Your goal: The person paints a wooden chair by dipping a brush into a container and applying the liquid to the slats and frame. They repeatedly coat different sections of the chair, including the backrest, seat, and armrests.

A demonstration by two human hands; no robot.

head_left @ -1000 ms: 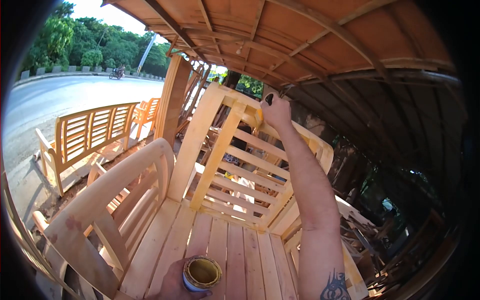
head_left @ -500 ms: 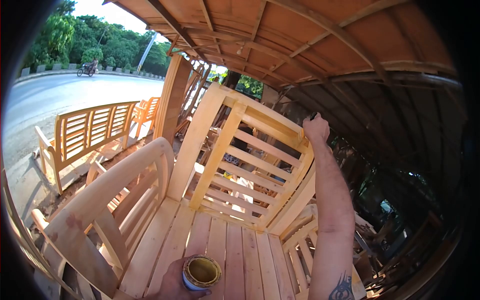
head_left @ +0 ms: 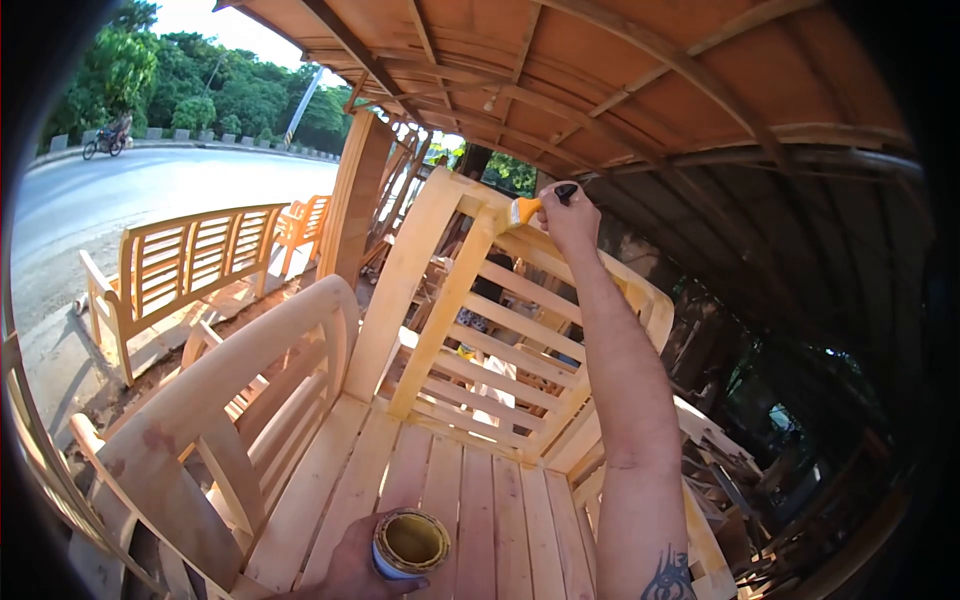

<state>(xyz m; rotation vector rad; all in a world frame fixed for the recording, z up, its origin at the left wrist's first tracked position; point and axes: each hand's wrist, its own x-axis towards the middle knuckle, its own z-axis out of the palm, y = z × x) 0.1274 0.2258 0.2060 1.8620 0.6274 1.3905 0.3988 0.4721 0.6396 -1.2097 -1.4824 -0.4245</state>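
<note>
I see my right hand (head_left: 570,222) raised far up and to the right of centre, its grip closed around the dark handle of a brush (head_left: 527,208). The bristles point left and lie on the top rail (head_left: 462,190) of the unfinished wooden seat's backrest. I judge the arm is stretched out full because that rail is the highest and farthest part of the frame from where I stand. The handle is held low in the fist with the wrist turned, which keeps the bristles flat on the rail's upper face.

My left hand (head_left: 352,572) sits near, at the bottom edge of the view. Its grip is wrapped around a small open tin (head_left: 410,545) from below and behind. The tin is upright and level, mouth up, with a yellowish coat inside. I take it that it is held close to the body and over the seat slats (head_left: 470,490) so that it stays steady and within reach of the brush. It looks held just above the slats, though I cannot tell whether it touches them.

The curved armrest (head_left: 250,360) rises on the near left. Farther left a finished slatted settee (head_left: 180,265) stands by the road (head_left: 130,195), under the edge of the timber roof (head_left: 600,70).
</note>
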